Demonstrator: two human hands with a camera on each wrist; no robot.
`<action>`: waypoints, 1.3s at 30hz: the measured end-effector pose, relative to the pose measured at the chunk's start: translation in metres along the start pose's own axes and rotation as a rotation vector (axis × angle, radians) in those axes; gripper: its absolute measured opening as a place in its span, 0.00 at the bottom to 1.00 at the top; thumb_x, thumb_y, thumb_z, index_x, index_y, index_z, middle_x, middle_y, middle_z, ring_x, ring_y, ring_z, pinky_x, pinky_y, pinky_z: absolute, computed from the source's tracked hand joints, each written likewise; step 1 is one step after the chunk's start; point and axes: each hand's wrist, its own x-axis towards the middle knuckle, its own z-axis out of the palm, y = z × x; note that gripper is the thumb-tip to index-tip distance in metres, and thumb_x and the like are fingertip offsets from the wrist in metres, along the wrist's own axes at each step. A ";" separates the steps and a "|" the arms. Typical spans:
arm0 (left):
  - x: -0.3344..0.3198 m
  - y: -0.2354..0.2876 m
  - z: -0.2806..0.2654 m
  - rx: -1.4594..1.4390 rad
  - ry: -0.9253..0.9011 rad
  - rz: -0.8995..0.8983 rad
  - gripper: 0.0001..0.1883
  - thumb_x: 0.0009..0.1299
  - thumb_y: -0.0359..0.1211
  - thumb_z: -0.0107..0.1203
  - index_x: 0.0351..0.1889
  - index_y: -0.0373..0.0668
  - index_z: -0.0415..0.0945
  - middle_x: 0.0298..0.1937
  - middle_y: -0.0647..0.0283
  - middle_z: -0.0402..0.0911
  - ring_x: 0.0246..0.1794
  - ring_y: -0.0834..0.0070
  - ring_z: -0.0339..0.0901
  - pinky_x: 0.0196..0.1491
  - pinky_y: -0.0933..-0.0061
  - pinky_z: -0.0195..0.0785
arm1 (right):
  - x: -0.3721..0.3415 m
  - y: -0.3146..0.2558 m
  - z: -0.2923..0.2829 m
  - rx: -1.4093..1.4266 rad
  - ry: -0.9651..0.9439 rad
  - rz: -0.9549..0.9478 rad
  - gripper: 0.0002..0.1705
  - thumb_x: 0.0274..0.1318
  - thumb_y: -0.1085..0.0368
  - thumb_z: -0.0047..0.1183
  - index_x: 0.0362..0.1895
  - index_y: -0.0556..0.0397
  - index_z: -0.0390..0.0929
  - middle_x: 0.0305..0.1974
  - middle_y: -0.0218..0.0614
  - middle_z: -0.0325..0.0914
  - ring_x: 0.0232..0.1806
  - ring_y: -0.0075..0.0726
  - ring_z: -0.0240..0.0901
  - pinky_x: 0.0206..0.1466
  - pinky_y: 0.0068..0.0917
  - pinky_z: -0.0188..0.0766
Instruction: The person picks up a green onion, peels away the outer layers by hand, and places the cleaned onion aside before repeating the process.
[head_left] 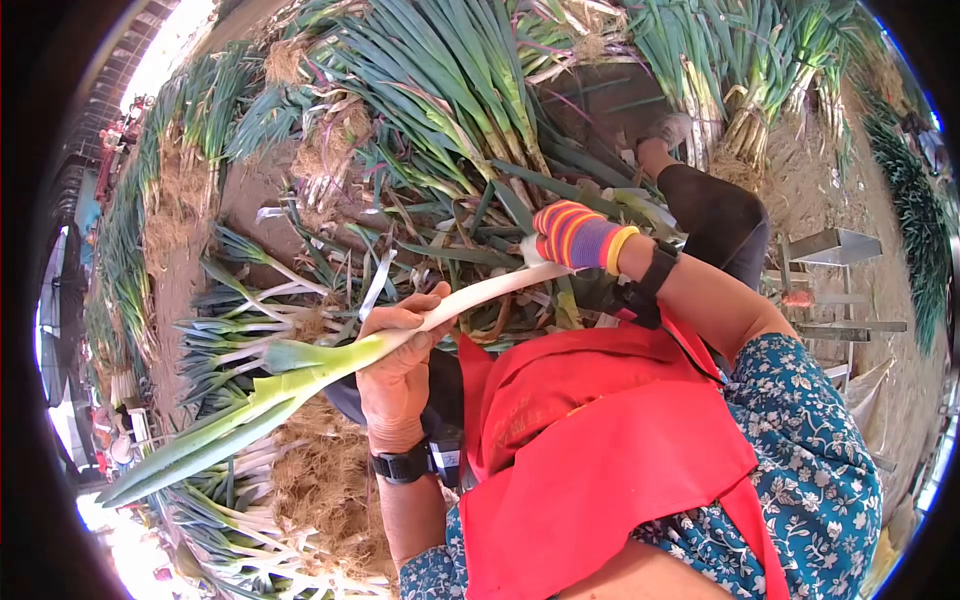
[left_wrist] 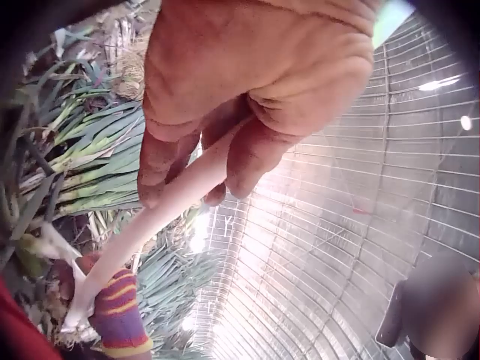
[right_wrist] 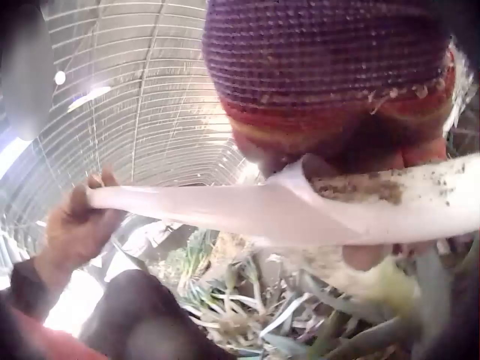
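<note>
A single leek (head_left: 330,368) lies slantwise across the front of the body, green leaves toward the left and white shank toward the right. My bare left hand (head_left: 395,385) grips it around the pale part of the stalk, with thumb and fingers on opposite sides in the left wrist view. At the root end, my right hand (head_left: 583,237), in a striped knit glove, pinches the shank. Up close in the right wrist view, a thin outer skin (right_wrist: 300,178) curls away from the white shank (right_wrist: 202,210) beside a soil-speckled patch. The glove hides some of its fingertips.
Bundled leeks (head_left: 440,80) lie ahead, with more upright bunches (head_left: 740,90) at the far right. Trimmed leeks with root clumps (head_left: 330,490) are piled at the left. Loose leaves litter the ground beyond the red apron (head_left: 610,430). A metal stand (head_left: 835,248) is at the right.
</note>
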 end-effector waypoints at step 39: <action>0.024 0.011 -0.031 0.109 0.651 0.153 0.10 0.66 0.31 0.56 0.36 0.31 0.73 0.30 0.55 0.78 0.26 0.66 0.78 0.26 0.69 0.76 | -0.023 0.030 -0.004 -1.010 0.491 -0.413 0.03 0.49 0.70 0.48 0.27 0.51 0.67 0.18 0.32 0.67 0.20 0.37 0.68 0.22 0.32 0.67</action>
